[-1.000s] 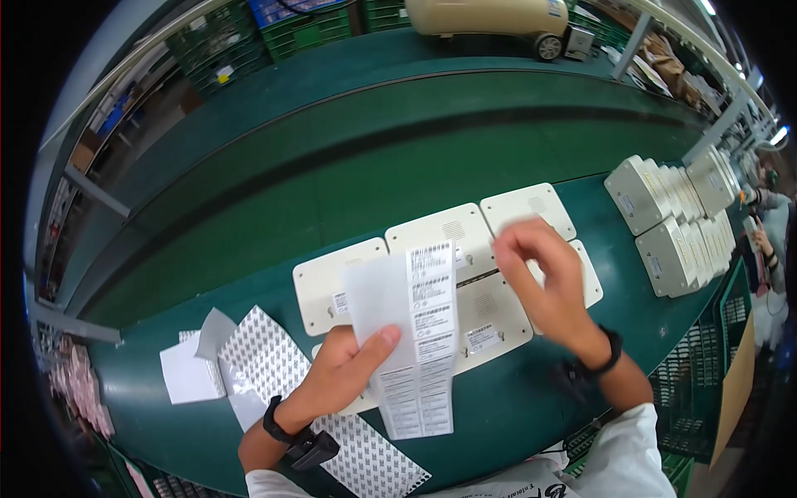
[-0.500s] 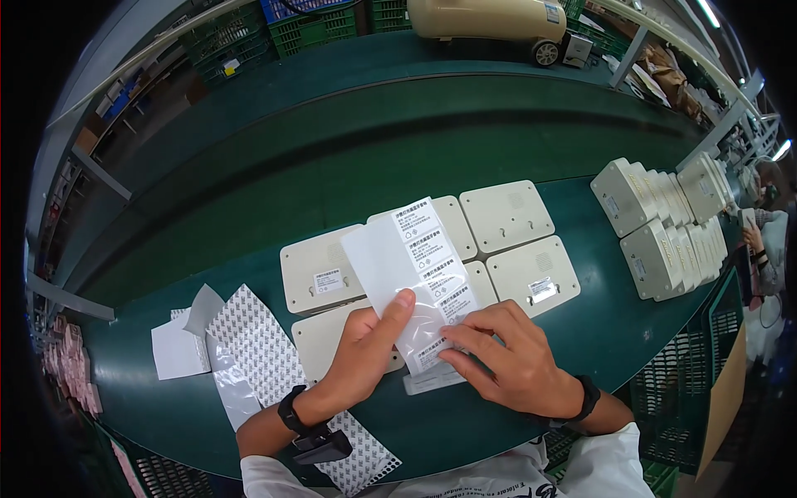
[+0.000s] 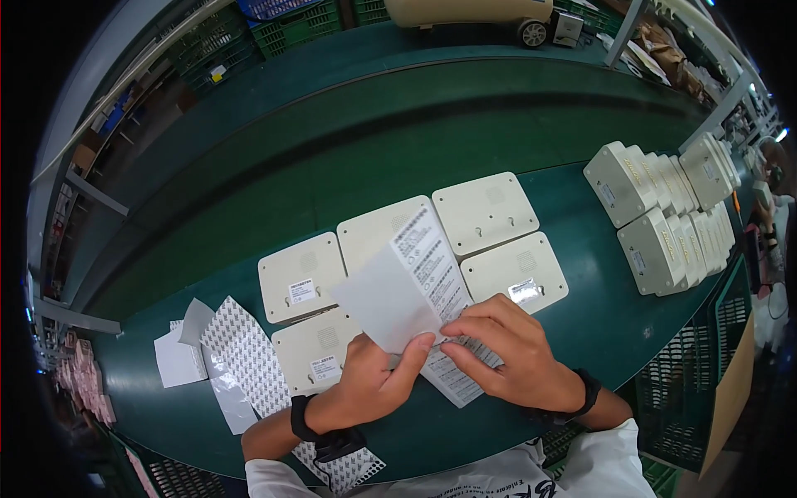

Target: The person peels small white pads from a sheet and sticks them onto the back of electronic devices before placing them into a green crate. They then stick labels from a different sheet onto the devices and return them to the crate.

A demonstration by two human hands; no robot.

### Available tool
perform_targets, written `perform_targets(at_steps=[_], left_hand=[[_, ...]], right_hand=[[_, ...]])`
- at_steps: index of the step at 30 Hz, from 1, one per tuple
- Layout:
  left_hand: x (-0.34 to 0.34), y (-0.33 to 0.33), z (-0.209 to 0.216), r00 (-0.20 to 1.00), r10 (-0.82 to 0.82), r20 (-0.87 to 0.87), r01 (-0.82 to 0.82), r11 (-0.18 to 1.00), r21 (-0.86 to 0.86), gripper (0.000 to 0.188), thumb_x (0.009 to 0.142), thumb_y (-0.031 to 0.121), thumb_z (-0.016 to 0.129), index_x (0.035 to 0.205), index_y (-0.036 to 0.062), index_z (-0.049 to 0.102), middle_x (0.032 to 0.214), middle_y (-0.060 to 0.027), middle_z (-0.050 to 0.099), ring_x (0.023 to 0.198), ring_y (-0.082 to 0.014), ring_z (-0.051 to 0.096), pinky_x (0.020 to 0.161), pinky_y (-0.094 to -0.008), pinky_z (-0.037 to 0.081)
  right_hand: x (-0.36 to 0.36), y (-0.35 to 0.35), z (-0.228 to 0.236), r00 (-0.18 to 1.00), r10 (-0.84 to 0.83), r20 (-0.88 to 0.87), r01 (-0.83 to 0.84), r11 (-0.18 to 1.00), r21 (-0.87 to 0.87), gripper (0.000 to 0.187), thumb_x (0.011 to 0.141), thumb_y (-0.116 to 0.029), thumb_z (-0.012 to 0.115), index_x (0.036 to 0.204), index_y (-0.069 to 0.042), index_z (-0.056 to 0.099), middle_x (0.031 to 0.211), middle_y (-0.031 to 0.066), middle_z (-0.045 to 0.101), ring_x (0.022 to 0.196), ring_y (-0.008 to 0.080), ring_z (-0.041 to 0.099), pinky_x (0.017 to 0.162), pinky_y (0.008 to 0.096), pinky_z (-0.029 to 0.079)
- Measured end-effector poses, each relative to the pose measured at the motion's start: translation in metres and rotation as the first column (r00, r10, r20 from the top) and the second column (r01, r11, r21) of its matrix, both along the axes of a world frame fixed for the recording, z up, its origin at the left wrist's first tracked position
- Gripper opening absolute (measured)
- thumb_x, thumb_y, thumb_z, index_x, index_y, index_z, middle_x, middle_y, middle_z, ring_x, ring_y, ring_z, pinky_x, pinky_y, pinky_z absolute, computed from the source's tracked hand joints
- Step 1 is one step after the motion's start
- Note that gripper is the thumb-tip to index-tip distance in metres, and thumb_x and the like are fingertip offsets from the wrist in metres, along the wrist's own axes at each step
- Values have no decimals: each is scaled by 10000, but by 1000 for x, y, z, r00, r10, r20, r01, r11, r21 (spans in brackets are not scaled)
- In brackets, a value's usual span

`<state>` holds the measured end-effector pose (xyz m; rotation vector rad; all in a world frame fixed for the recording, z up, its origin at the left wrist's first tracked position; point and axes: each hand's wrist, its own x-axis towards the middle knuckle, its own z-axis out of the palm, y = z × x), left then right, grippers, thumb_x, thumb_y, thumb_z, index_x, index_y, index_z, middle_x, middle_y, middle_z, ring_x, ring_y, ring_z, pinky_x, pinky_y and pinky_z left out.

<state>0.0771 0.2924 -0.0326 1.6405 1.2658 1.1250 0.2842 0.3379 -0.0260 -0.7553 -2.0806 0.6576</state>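
A white sheet of printed stickers (image 3: 382,303), its blank backing partly folded over, is held tilted in front of me. My left hand (image 3: 386,373) is closed on its lower part, thumb on top. My right hand (image 3: 510,357) pinches at the sheet's edge with thumb and forefinger; whether a single sticker is lifted there I cannot make out. Beneath and beyond lie several cream plastic panels in two rows, among them a back-right panel (image 3: 486,214) without a sticker. White stickers show on the left panel (image 3: 278,270), the near-left panel (image 3: 290,353) and the right panel (image 3: 552,266).
Stacked cream panels (image 3: 656,195) stand at the right of the green table (image 3: 606,340). Used backing sheets (image 3: 249,349) and white paper (image 3: 178,361) lie at left. A green crate (image 3: 672,407) sits at lower right. A beige tank on wheels (image 3: 465,10) stands beyond.
The sheet has tilted and its backing has folded over more. My left thumb has shifted down and right, close to my right fingertips. The view has moved slightly.
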Motion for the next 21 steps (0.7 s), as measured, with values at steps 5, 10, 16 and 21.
perform_targets(at_steps=[5, 10, 16, 21], left_hand=[[10, 4, 5, 999, 33, 8, -33, 999, -38, 202, 1009, 121, 593, 1122, -29, 667, 920, -121, 743, 806, -168, 694, 731, -301, 531], [22, 10, 9, 990, 83, 117, -59, 979, -195, 205, 999, 119, 607, 1122, -33, 671, 914, -124, 738, 804, -204, 706, 732, -311, 533], [-3, 27, 3, 998, -61, 8, 60, 943, -328, 240, 975, 117, 637, 1183, -1, 664, 1015, -158, 720, 920, -252, 707, 786, -333, 531], [9, 53, 2, 727, -355, -589, 476, 878, 58, 335, 895, 68, 675, 1229, 97, 672, 1336, -193, 604, 1271, -327, 564, 998, -428, 461]], right_hand=[[9, 5, -1, 996, -20, 81, 11, 993, 120, 254, 769, -1, 812, 994, -22, 698, 929, 84, 644, 772, 244, 617, 636, 318, 508], [22, 15, 0, 993, -11, 114, -18, 968, 251, 239, 771, -3, 799, 986, -20, 696, 901, 90, 633, 771, 251, 613, 628, 319, 509], [59, 57, 13, 944, 148, -294, -253, 897, -362, 142, 798, -38, 756, 881, -19, 642, 958, 83, 640, 832, 152, 601, 749, 297, 488], [72, 155, -23, 986, -164, -41, 136, 914, -382, 101, 942, -111, 656, 891, -28, 628, 1175, 60, 617, 868, 102, 539, 784, 245, 446]])
